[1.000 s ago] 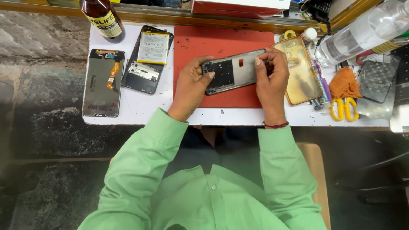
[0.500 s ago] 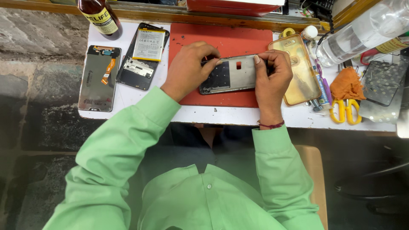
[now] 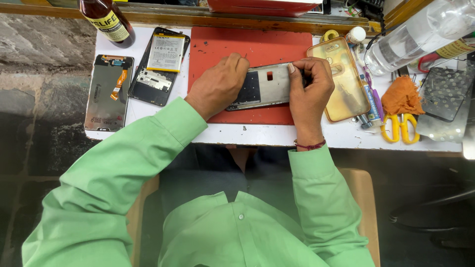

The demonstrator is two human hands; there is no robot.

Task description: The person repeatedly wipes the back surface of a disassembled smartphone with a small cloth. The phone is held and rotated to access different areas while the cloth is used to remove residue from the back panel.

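From the head camera, looking down: a person in a green shirt sits at a white table (image 3: 257, 134). A red mat (image 3: 217, 54) lies on the table, and a phone frame (image 3: 264, 86) (a flat grey metal piece with a small hole in it) lies on the mat, in the middle of the table.

The left hand (image 3: 217, 85) rests on the left end of the phone frame. Its fingers are curled close together, and a thin pointed tool (image 3: 246, 56) sticks up a little from between them. The tool is too small to tell what kind it is.

The right hand (image 3: 310, 84) grips the right end of the phone frame. The thumb presses on top of the frame and the other fingers curl around its far edge, so this hand is pinching the frame.

To the left of the mat lies an open phone (image 3: 159, 66) with its battery showing. Further left lies a grey screen part (image 3: 108, 92) with an orange strip on it. A brown bottle (image 3: 108, 20) stands at the far left corner.

Just right of the right hand lies a clear yellow phone case (image 3: 346, 94). Near it are yellow scissors (image 3: 397, 127), an orange cloth (image 3: 401, 96) and a clear plastic bottle (image 3: 420, 32) lying on its side.
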